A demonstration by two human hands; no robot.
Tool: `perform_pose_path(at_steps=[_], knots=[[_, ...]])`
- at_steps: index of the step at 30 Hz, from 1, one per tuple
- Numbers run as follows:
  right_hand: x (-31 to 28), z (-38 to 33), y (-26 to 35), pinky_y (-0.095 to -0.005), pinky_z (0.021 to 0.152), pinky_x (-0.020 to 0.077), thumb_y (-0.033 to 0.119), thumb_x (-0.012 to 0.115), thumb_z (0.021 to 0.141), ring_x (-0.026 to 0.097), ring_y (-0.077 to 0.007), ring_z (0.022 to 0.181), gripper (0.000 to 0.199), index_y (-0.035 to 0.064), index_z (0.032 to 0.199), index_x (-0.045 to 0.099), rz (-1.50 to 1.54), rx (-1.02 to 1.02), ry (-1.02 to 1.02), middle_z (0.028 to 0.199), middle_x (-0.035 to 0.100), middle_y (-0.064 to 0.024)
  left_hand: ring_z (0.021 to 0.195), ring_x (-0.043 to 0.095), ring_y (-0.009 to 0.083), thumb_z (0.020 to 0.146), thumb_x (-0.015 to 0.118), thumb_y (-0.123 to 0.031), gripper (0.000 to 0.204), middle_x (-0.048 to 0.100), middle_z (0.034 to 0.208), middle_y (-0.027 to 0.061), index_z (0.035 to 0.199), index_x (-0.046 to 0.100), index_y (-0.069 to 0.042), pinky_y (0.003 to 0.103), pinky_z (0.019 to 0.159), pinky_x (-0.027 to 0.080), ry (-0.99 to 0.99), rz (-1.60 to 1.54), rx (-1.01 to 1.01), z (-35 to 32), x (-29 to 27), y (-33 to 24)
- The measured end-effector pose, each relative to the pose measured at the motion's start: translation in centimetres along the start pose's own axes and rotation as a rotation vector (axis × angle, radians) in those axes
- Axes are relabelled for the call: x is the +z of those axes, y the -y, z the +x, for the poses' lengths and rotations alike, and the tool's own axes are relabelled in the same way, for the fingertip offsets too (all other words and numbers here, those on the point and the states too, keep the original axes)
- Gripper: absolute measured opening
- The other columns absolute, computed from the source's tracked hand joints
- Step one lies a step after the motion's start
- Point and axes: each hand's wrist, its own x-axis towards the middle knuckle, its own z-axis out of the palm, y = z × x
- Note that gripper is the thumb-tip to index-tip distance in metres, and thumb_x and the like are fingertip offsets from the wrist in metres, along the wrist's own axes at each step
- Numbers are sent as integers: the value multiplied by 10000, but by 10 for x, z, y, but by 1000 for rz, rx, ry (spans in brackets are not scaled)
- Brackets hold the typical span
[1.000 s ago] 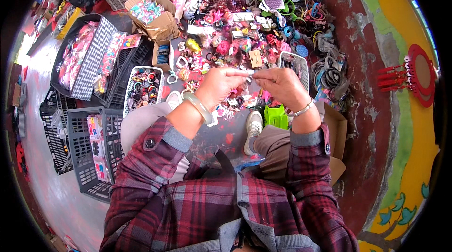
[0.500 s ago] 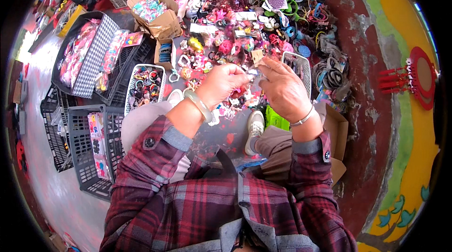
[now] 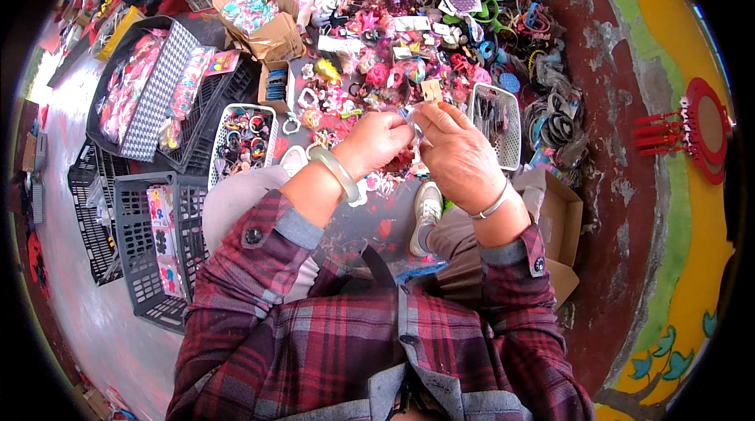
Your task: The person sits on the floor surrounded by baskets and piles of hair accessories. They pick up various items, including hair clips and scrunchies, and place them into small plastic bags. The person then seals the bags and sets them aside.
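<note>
My left hand (image 3: 376, 142) and my right hand (image 3: 454, 155) meet in front of me, fingertips pinched together on a small pale item (image 3: 412, 117) that is too small to identify. A pale green bangle (image 3: 334, 171) circles my left wrist and a thin silver bracelet (image 3: 494, 204) my right. Both sleeves are red plaid. Below the hands lies a spread of colourful hair accessories (image 3: 377, 67) on the ground.
Black plastic crates (image 3: 149, 240) and a patterned tray (image 3: 157, 90) sit at my left. A small white basket (image 3: 245, 138) holds hair ties; another basket (image 3: 497, 118) is at the right. Cardboard boxes (image 3: 267, 24) stand behind. My white shoe (image 3: 426, 212) shows below. A painted wall (image 3: 668, 185) runs along the right.
My hands have kept working the small item together, drifting slightly left and lower; my right hand now covers more of the item.
</note>
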Motion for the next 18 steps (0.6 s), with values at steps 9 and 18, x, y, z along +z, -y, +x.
perform_pose_path(at_steps=[9, 18], knots=[[-15, 4, -4, -355, 953, 361, 142, 545, 616, 429, -238, 1137, 142, 45, 689, 618, 65, 27, -31, 1039, 566, -108, 502, 555, 135, 833, 474, -159, 226, 557, 601, 53, 690, 580, -20, 259, 459, 446, 66, -177, -214, -8, 2, -16], [-17, 2, -12, -403, 938, 348, 96, 557, 664, 376, -276, 1205, 74, 46, 679, 608, 9, 136, -37, 1182, 504, -132, 507, 554, 158, 859, 463, -189, 250, 560, 606, 73, 724, 583, -16, 275, 454, 449, 16, -303, -252, -5, 1, -15]])
